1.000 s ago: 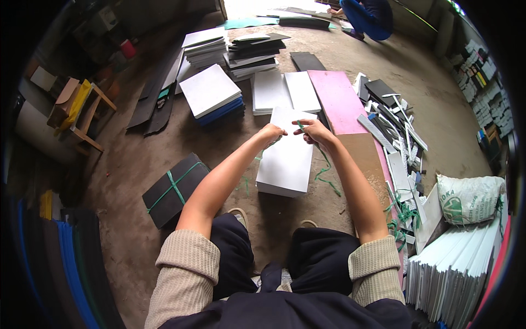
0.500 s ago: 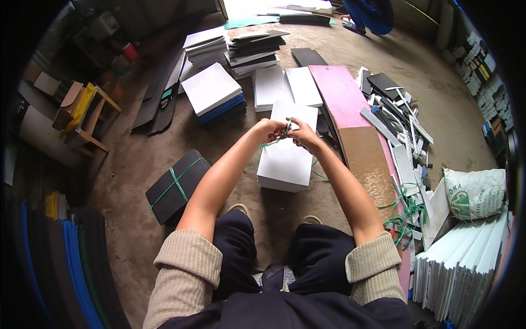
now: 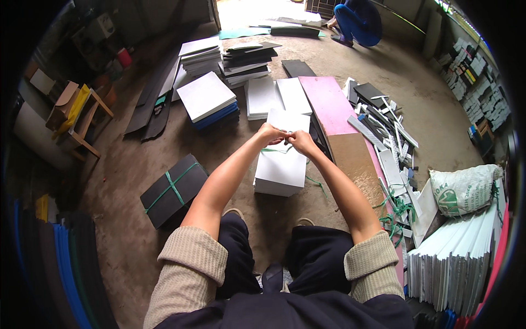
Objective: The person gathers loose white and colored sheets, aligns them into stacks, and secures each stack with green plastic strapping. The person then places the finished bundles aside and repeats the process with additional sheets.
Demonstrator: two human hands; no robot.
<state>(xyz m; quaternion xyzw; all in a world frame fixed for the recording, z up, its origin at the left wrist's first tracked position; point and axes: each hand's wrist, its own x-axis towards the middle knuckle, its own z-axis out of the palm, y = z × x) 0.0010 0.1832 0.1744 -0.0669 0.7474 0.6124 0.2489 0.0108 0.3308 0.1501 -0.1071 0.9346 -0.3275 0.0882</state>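
Observation:
In front of my feet stands a stack of white sheets (image 3: 279, 171) on the floor. A thin green string (image 3: 275, 151) runs across its top, with a loose end trailing on the floor to the right. Just above the stack, my left hand (image 3: 272, 134) and my right hand (image 3: 301, 141) meet, fingers closed in a pinch on the string. The short length between them is mostly hidden by my fingers. To the left lies a black bundle (image 3: 175, 189), tied crosswise with the same kind of green string.
Farther off are a white-and-blue stack (image 3: 207, 98) and other piles. A pink board (image 3: 329, 104) and brown board (image 3: 356, 159) lie right, beside offcuts (image 3: 392, 129) and tangled green string (image 3: 402, 211). A white sack (image 3: 464, 189) rests on upright sheets. A person (image 3: 359, 24) squats at the back.
My hands have drawn closer together over the white stack, fingers more tightly closed. The string hanging between them is now lower, across the stack's top. The whole view has shifted slightly.

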